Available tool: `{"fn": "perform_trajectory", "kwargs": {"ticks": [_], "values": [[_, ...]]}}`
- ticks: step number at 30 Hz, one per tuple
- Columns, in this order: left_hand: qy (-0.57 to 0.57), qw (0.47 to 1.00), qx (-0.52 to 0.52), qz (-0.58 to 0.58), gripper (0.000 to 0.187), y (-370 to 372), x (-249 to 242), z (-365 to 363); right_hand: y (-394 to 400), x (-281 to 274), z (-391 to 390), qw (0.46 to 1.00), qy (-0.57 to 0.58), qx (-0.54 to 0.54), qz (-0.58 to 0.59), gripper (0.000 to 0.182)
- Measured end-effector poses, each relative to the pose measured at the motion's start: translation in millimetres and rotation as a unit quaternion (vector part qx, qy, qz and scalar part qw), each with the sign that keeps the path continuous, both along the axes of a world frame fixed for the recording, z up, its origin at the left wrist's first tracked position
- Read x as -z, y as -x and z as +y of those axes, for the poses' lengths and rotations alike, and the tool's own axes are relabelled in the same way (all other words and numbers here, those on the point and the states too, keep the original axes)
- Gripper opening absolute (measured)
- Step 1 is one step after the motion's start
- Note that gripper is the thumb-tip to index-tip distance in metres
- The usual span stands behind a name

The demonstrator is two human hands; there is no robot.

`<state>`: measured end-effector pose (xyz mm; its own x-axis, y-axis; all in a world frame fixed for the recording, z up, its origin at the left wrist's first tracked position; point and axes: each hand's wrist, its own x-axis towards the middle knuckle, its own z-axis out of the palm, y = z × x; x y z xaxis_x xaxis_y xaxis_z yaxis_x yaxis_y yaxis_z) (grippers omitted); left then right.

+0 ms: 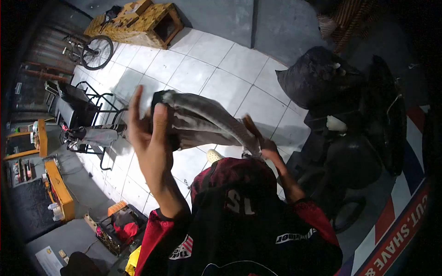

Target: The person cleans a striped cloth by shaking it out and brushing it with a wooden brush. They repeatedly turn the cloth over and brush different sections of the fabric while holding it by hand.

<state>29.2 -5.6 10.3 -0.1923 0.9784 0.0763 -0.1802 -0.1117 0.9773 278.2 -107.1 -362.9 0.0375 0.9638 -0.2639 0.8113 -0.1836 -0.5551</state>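
Note:
A long grey cloth point(202, 117), gathered in lengthwise folds with a black end, stretches between my two hands in front of my chest. My left hand point(154, 133) grips the black end at the left, thumb on the near side and fingers partly behind it. At the other end of the cloth, my right hand point(264, 145) is closed on the bunched edge; motion blurs its fingers and the cloth hides some of them. Below the hands show my red and black jersey sleeves point(317, 216).
A black-framed chair point(76, 110) with a grey cloth over it stands at the left. Beyond are a bicycle point(96, 53) and a covered table point(133, 34). A stuffed black bag point(313, 76) sits on dark items at the right, beside a lettered sign point(396, 234). A pale clog point(213, 155) shows on the white tiles.

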Motion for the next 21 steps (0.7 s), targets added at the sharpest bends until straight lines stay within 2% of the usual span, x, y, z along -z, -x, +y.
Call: {"fn": "perform_trajectory", "kwargs": {"ticks": [1,2,4,5,6,8,9,10,11,13,14,15,16,19,21], "values": [[0.048,0.998,0.033,-0.023,0.047,7.1,11.5,5.9,5.1,-18.2,12.3,0.996,-0.05,0.048,0.053,0.024],[0.094,0.989,0.066,-0.096,0.044,9.1,23.2,10.2,13.1,-43.9,23.3,0.982,-0.066,0.098,0.149,0.025],[0.135,0.983,0.093,-0.088,0.035,-5.6,26.0,9.1,38.4,-139.2,39.7,0.911,0.013,0.2,0.361,0.023],[0.137,0.979,0.123,-0.093,0.03,-8.0,29.6,8.9,49.9,-164.1,42.4,0.939,-0.13,0.142,0.285,0.023],[0.139,0.973,0.153,-0.099,0.026,-10.1,34.0,8.1,60.8,-183.4,42.4,0.939,-0.268,0.08,0.199,0.024],[0.125,0.971,0.18,-0.092,0.023,-14.8,36.5,7.6,69.2,-205.1,39.0,0.929,-0.279,0.022,0.242,0.024],[0.119,0.971,0.185,-0.092,0.023,-15.0,35.7,7.4,71.3,-212.0,37.1,0.916,-0.152,0.028,0.371,0.025],[0.111,0.971,0.19,-0.091,0.023,-14.8,33.9,7.3,72.2,-215.2,37.0,0.872,-0.021,0.031,0.489,0.025],[0.065,0.976,0.181,-0.106,0.022,-16.7,27.9,6.2,72.0,-181.5,35.5,0.863,0.001,0.031,0.504,0.026],[0.042,0.982,0.139,-0.122,0.023,-6.2,22.9,5.3,60.9,-111.8,27.8,0.964,-0.024,-0.025,0.264,0.023],[0.023,0.982,0.13,-0.135,0.022,0.6,21.3,6.9,51.7,-77.7,22.1,0.989,-0.036,-0.053,0.135,0.023],[-0.013,0.985,0.126,-0.116,0.022,7.4,19.5,9.5,39.3,-39.4,8.6,0.993,-0.033,-0.098,0.061,0.024],[-0.004,0.987,0.125,-0.103,0.022,12.9,18.7,9.9,26.5,-11.7,-7.0,0.989,-0.031,-0.142,-0.014,0.025],[0.028,0.993,0.096,-0.061,0.022,18.2,21.0,5.9,3.4,1.3,-27.3,0.995,0.007,-0.09,-0.044,0.026],[0.055,0.996,0.062,-0.046,0.02,12.2,21.0,3.2,0.3,6.5,-22.5,0.991,0.032,-0.072,-0.109,0.026]]}}
